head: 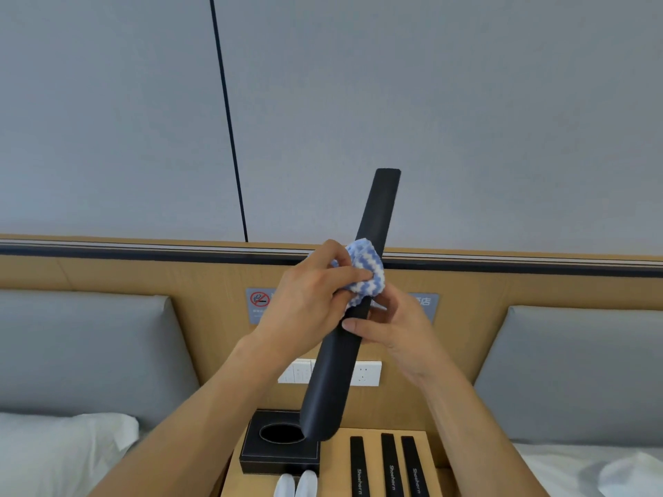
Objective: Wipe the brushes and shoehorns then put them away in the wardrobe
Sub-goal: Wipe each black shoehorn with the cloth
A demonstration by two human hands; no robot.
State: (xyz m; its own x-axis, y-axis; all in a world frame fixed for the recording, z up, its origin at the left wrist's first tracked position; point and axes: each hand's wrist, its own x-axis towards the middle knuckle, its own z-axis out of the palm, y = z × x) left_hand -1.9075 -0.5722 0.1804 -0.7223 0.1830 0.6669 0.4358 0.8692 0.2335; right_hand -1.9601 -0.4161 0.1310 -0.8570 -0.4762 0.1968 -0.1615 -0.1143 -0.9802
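Observation:
A long black shoehorn [376, 217] is held up in the air, tilted, its wide end low near the nightstand and its narrow end high against the wall. My right hand [391, 328] grips it around the middle. My left hand [308, 299] holds a blue-and-white striped cloth [366, 274] bunched around the shoehorn just above the right hand. Three more black shoehorns [391, 468], labelled "Shoehorn", lie side by side on the wooden nightstand [333, 468] below. No brush can be seen.
A black leather tissue box [280, 446] with an oval opening stands on the nightstand's left. Two white objects [296, 486] show at the bottom edge. Grey padded headboards [82, 349] and white pillows [53, 453] flank the nightstand. A wall socket panel [366, 373] sits behind.

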